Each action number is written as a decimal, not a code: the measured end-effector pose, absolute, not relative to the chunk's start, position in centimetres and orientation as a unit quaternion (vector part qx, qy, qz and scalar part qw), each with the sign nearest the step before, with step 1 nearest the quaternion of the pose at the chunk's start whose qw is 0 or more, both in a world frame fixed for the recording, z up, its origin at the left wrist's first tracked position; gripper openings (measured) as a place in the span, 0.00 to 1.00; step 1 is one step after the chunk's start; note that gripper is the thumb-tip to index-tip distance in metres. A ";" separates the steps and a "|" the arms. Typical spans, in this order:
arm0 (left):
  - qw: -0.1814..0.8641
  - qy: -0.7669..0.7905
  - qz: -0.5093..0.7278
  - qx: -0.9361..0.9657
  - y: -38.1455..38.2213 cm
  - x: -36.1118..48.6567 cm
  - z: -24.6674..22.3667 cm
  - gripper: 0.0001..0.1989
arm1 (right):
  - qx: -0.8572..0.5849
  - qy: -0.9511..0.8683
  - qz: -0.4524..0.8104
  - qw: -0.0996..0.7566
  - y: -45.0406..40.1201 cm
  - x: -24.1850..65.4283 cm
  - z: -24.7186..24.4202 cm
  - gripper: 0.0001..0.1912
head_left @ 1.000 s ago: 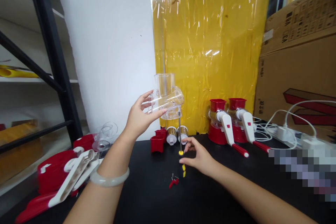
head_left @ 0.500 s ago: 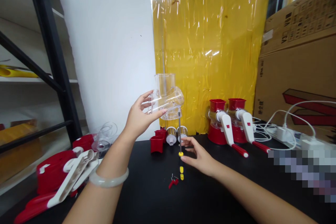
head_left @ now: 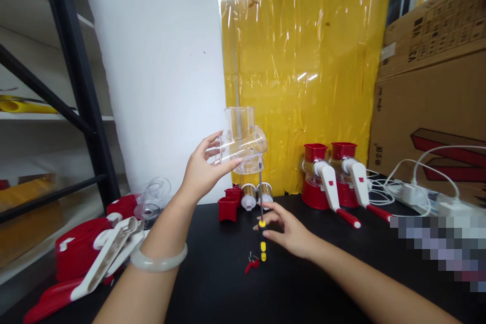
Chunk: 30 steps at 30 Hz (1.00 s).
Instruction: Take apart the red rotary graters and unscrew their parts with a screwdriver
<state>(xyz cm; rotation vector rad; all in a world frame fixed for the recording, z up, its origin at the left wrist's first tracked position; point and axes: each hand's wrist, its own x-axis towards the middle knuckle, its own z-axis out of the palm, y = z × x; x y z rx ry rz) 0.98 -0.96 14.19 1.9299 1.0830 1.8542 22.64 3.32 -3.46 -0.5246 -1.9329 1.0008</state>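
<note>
My left hand [head_left: 205, 164] holds a clear plastic grater housing [head_left: 243, 142] up above the table, thumb in front and fingers round its left side. Below the housing stands a screwdriver [head_left: 261, 195], nearly upright, with its metal shaft pointing up and its tip at the housing's lower right edge. The fingers and thumb of my right hand [head_left: 284, 230] are round the top of its black and yellow handle, near the yellow collar. Small red parts and screws [head_left: 251, 264] lie on the table just left of the handle's end.
Red square hoppers [head_left: 228, 207] and grater drums [head_left: 248, 196] stand behind my hands. Two red and white rotary graters [head_left: 317, 177] are at the right, near white cables and a cardboard box [head_left: 429, 91]. Red bases, white crank handles [head_left: 110, 250] and clear parts crowd the left.
The fingers of my right hand have shifted slightly round the screwdriver handle. My left hand and the clear housing stay almost where they were; the whole view has moved a little.
</note>
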 end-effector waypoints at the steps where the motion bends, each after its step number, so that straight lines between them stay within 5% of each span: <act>1: 0.126 0.373 0.637 0.662 -1.0 1.0 14.2 0.40 | -0.228 -0.774 0.391 0.443 3.4 22.6 -3.5 0.34; 15: 0.121 0.372 0.636 0.666 -0.9 0.9 14.1 0.40 | -0.251 -0.749 0.388 0.474 3.5 22.6 -3.2 0.38; 20: 0.124 0.373 0.636 0.664 -0.9 0.9 14.1 0.40 | -0.184 -0.758 0.465 0.420 3.3 22.5 -3.4 0.37; 26: 0.122 0.373 0.636 0.665 -0.8 0.9 14.1 0.39 | -0.278 -0.759 0.366 0.461 3.4 22.4 -3.3 0.33; 30: 0.123 0.375 0.637 0.663 -0.9 1.0 14.1 0.39 | -0.217 -0.786 0.417 0.401 2.7 23.3 -1.9 0.33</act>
